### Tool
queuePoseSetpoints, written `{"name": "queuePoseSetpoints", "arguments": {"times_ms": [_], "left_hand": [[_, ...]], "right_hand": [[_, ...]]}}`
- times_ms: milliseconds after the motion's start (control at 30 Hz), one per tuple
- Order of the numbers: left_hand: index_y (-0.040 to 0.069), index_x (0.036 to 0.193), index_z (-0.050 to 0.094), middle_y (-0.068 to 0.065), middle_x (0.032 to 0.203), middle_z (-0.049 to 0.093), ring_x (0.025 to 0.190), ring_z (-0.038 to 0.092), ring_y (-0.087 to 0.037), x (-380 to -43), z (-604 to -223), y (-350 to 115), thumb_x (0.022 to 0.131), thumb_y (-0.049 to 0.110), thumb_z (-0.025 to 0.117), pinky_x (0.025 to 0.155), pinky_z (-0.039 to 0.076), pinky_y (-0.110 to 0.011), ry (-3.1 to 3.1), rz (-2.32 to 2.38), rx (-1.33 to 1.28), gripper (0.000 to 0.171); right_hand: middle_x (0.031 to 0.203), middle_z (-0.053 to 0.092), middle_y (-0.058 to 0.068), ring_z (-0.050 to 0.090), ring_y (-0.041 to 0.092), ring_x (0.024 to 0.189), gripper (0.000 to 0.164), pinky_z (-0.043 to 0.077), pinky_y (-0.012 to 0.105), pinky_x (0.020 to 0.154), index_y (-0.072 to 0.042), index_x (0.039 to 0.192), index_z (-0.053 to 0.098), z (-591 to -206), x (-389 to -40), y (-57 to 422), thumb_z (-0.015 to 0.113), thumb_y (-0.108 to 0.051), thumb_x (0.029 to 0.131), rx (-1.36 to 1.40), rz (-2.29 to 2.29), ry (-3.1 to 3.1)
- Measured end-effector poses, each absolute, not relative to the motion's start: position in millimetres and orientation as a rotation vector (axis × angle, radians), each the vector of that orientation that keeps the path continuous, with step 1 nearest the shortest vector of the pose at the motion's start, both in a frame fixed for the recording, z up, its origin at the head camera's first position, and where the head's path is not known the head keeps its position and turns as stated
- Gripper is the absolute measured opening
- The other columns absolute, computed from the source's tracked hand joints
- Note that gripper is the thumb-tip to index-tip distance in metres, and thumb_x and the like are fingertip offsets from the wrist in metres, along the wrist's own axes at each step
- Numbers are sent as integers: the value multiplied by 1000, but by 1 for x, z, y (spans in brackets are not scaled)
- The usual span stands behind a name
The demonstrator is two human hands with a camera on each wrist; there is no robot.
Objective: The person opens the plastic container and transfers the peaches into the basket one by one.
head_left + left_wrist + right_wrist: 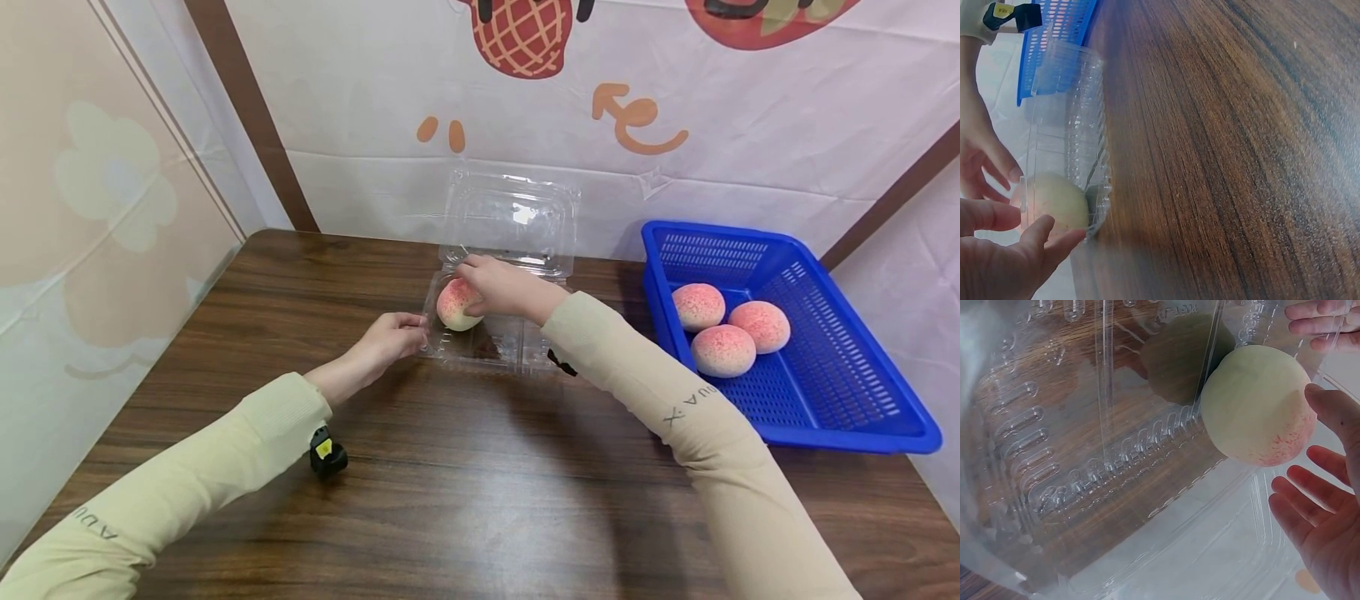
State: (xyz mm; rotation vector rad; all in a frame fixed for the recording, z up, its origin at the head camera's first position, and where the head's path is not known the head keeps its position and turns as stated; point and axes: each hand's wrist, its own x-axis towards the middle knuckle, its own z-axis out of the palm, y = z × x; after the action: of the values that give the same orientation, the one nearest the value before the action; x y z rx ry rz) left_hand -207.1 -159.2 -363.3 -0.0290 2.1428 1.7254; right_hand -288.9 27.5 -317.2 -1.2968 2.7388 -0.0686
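My left hand (390,340) holds the left edge of a clear plastic clamshell box (517,342), with thumb and fingers on either side of its rim. The lid (517,221) stands raised at the back. In the box's left part sits a pink-and-cream peach (456,307), its pale underside turned to the right wrist view. From above, my right hand (510,287) grips this peach with thumb and fingers at its right side. In the left wrist view the peach (1060,203) shows through the clear wall.
A blue perforated basket (825,392) stands on the right with three more peaches (723,350) at its left side. The wooden table (420,475) meets a printed cloth backdrop (360,183) just behind the box.
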Motion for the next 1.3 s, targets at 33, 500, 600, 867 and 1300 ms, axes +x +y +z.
{"name": "queuePoseSetpoints", "arguments": {"times_ms": [33,500,600,867,1300], "left_hand": [[-18,130,32,-32,127,42,107,50,-22,-207,-363,-159,91,0,39,88,45,-20,2142,1725,-28,43],[-17,131,31,-31,127,42,108,49,-22,-208,-364,-160,92,1,38,95,42,-29,2130,1725,-21,44],[-17,130,31,-31,127,42,108,49,-23,-207,-364,-160,92,1,38,96,42,-29,2132,1724,-19,44],[-17,130,32,-31,126,43,105,51,-20,-206,-363,-160,92,2,39,92,44,-25,2133,1722,-16,44],[-18,130,32,-32,127,42,106,50,-20,-206,-363,-160,91,1,38,91,44,-24,2127,1732,-8,43]], "right_hand": [[111,52,12,51,23,101,51,44,32,90,1,118,52,-317,-289,27,70,-25,79,-1296,-64,2739],[118,49,12,48,28,108,55,43,34,92,-1,123,49,-318,-288,17,69,-28,79,-1253,-4,2724],[121,48,12,47,28,110,58,42,34,94,-1,125,48,-319,-289,15,69,-29,80,-1237,12,2720],[118,49,11,48,25,108,60,43,33,92,-3,125,49,-324,-289,10,71,-32,77,-1225,42,2708],[122,47,12,46,27,109,69,42,35,93,-5,129,46,-328,-288,9,74,-34,73,-1173,71,2664]]}}
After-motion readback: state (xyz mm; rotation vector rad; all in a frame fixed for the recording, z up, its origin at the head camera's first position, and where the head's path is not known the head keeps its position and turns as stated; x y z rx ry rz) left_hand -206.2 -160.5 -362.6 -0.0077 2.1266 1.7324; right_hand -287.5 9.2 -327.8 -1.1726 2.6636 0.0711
